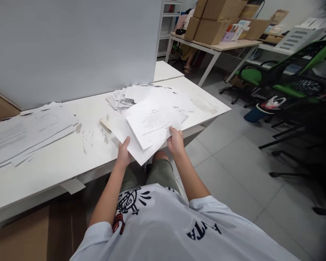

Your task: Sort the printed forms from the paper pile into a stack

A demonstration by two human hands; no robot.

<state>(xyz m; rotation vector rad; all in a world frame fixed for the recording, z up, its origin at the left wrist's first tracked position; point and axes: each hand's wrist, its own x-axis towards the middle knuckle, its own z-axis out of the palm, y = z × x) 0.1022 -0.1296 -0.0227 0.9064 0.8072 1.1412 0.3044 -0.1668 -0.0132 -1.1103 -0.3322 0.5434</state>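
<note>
My left hand (124, 152) is closed on the near left edge of a sheet of paper (141, 156), thumb on top. My right hand (176, 140) pinches the papers at their right edge. On that sheet lies a smaller printed sheet (154, 123) with several lines of text, tilted to the left. Both are held over the front edge of the white table (95, 159). Just beyond them a loose pile of papers (143, 93) is spread on the table. Left of my hands is a small yellowish block (105, 125).
A second stack of printed papers (32, 127) covers the table's left part. A grey partition (70, 47) rises behind. Cardboard boxes (212, 30) stand on another table at the back. Green chairs (251, 74) and a blue bin (256, 113) are on the right. An open carton (21, 232) sits below.
</note>
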